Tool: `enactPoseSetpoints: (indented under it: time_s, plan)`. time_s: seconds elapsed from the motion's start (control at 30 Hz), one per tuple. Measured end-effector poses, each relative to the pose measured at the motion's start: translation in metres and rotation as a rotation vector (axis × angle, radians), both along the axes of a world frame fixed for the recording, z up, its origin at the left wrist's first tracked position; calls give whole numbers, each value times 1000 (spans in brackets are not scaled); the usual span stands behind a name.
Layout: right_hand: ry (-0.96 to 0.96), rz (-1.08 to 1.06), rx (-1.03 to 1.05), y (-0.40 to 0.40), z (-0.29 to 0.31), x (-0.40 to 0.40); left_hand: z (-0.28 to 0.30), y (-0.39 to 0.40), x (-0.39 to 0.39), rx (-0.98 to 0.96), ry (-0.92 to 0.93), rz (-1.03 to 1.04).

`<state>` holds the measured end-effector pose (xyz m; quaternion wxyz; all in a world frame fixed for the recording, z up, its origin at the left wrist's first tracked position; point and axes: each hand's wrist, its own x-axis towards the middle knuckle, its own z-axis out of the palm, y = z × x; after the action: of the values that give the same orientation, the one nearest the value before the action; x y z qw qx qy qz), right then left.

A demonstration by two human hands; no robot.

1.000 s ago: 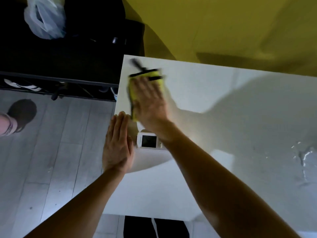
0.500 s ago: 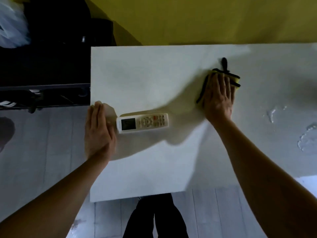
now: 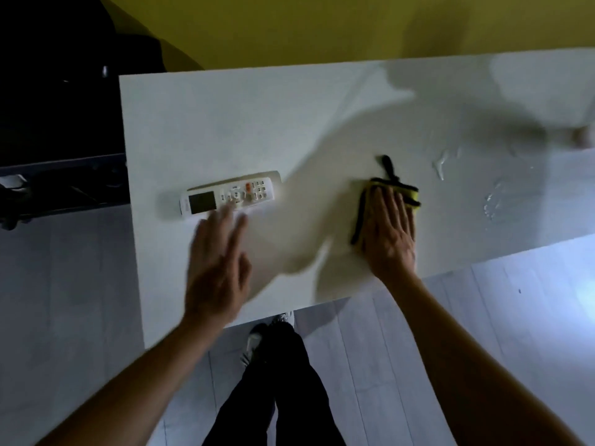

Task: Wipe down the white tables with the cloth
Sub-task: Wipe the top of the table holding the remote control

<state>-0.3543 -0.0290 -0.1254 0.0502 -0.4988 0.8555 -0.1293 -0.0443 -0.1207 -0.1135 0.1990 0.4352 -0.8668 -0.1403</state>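
Note:
A yellow cloth [image 3: 409,193] with black edging lies on the white table [image 3: 257,123], right of centre. My right hand [image 3: 388,230] presses flat on it with straight fingers, covering most of it. My left hand [image 3: 219,262] is blurred, open with fingers spread, over the table's near left part, its fingertips just below a white remote control [image 3: 230,196]. Whether it touches the remote I cannot tell.
Water puddles [image 3: 450,162] glisten on the table to the right of the cloth. A yellow wall [image 3: 322,27] runs behind the table. A dark shelf unit [image 3: 58,123] stands to the left. My dark-trousered legs [image 3: 273,381] stand on the grey floor below the table edge.
My right hand slid the cloth from the far left corner rightward, then back toward me. My left hand left the table's left edge and swung right, to just below the remote.

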Motion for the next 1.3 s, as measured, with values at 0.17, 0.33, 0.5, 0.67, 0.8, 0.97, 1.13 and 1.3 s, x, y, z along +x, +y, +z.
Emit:
enactPoseSetpoints:
  time_s: [0.17,0.33,0.5,0.67,0.8,0.97,1.13,1.3]
  plan:
    - [-32,-223,14,-3,-3,20,-17,46,-43,124,-62,-144]
    - [-72,321,-86,-16,1,101,-35,52,-50,86,-31,-95]
    - [-52,495,-14,11,-1,73,-32,57,-59,48,-60,-53]
    - [14,267,-14,64,-1,-42,-26,64,-116,-26,-87,-62]
    - [-5,-171,30,118,-6,-170,-30,67,-186,-21,-85,-129]
    - [-27,-535,74,115,-7,-220,-37,64,-239,-7,-73,-71]
    - [-27,-148,25,88,-4,-138,-38,68,-242,1,-34,-31]
    - [-86,542,-4,41,3,-69,-38,67,-240,87,33,33]
